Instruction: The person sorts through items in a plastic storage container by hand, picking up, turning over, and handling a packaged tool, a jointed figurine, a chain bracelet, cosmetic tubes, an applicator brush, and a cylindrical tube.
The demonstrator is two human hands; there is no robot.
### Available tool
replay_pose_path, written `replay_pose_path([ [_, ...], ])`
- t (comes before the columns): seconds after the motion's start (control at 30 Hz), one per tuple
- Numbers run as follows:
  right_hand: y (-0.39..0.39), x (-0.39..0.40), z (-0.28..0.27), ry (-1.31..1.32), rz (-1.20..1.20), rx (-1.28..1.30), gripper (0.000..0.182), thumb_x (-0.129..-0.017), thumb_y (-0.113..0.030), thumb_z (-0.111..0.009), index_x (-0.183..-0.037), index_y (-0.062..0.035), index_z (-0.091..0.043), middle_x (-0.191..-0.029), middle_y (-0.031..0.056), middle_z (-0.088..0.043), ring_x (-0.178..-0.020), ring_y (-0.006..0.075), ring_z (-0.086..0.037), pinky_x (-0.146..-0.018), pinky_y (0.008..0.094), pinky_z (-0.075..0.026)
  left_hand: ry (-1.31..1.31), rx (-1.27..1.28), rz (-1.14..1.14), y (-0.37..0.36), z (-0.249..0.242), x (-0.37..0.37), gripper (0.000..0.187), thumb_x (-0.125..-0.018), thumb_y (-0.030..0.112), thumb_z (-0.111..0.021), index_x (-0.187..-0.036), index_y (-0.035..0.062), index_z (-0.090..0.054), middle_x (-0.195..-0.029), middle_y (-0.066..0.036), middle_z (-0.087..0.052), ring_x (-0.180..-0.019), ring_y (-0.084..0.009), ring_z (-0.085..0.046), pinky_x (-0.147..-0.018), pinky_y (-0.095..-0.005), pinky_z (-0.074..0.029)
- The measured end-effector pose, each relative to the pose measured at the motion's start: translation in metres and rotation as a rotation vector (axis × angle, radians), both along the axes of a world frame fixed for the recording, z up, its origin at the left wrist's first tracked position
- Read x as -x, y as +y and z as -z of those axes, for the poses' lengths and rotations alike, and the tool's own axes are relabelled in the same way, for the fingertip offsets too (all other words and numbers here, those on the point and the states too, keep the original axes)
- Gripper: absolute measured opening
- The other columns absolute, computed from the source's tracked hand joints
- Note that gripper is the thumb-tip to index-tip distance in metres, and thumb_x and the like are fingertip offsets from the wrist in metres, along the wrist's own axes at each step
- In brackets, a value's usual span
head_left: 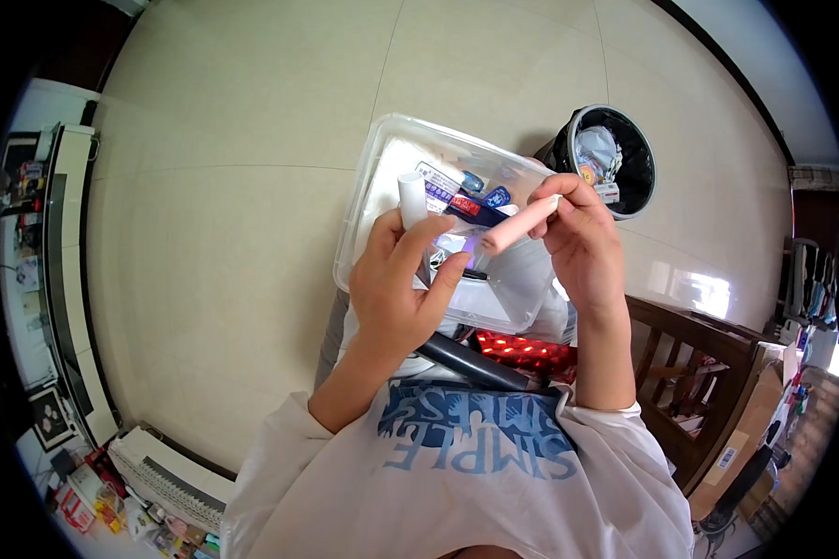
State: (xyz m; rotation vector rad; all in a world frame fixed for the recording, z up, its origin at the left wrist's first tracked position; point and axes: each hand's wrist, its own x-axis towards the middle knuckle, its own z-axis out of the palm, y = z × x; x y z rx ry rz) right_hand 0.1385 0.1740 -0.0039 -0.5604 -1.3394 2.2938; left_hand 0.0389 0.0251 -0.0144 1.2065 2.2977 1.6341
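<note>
My left hand (396, 279) is wrapped round a white tube (412, 198), which stands nearly upright between thumb and fingers. Between the fingertips of my right hand (583, 233) is a pink tube (520, 224), tilted, with its near end pointing down to the left. Both hands are above a clear plastic box (364, 205) on my lap. Inside the box lie a white box with blue print (440, 176), a dark blue packet with a red label (474, 209) and small blue items (498, 196). My hands hide part of the contents.
A black bin (639, 149) with crumpled waste stands on the tiled floor (233, 112) beyond my right hand. A dark wooden rack (657, 340) is at the right. A black bar (471, 361) and red shiny material (527, 352) lie between the box and my shirt.
</note>
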Motion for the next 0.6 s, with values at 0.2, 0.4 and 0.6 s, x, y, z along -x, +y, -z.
replay_pose_path([
  [0.2,0.003,0.001,-0.001,0.095,0.047,0.272,0.016,-0.079,-0.012,-0.036,-0.085,-0.0016,-0.047,-0.064,0.0029,-0.042,-0.057,0.0119,-0.035,-0.052,0.0222,-0.028,0.05,0.012,-0.004,0.0,0.001,-0.001,0.025,-0.064,0.012,-0.064,-0.088,0.0098,-0.056,-0.079,-0.007,-0.049,-0.058,-0.0158,-0.05,-0.047,-0.0241,-0.039],
  [0.4,0.002,0.004,0.005,0.093,0.029,0.406,0.015,-0.077,-0.011,-0.036,-0.082,-0.0013,-0.047,-0.066,0.0047,-0.042,-0.059,0.0133,-0.037,-0.053,0.0235,-0.03,0.013,0.056,-0.012,0.0,0.0,-0.002,0.026,-0.064,0.011,-0.063,-0.088,0.0097,-0.056,-0.078,-0.007,-0.049,-0.058,-0.0159,-0.05,-0.047,-0.0238,-0.039],
  [0.6,0.003,0.002,0.01,0.155,-0.003,0.436,0.016,-0.078,-0.01,-0.035,-0.084,0.0,-0.046,-0.072,0.0073,-0.046,-0.065,0.0147,-0.042,-0.058,0.0251,-0.034,0.03,0.06,-0.011,-0.001,0.002,-0.003,0.026,-0.064,0.011,-0.063,-0.088,0.0095,-0.056,-0.08,-0.007,-0.049,-0.059,-0.0165,-0.051,-0.048,-0.0239,-0.04],
])
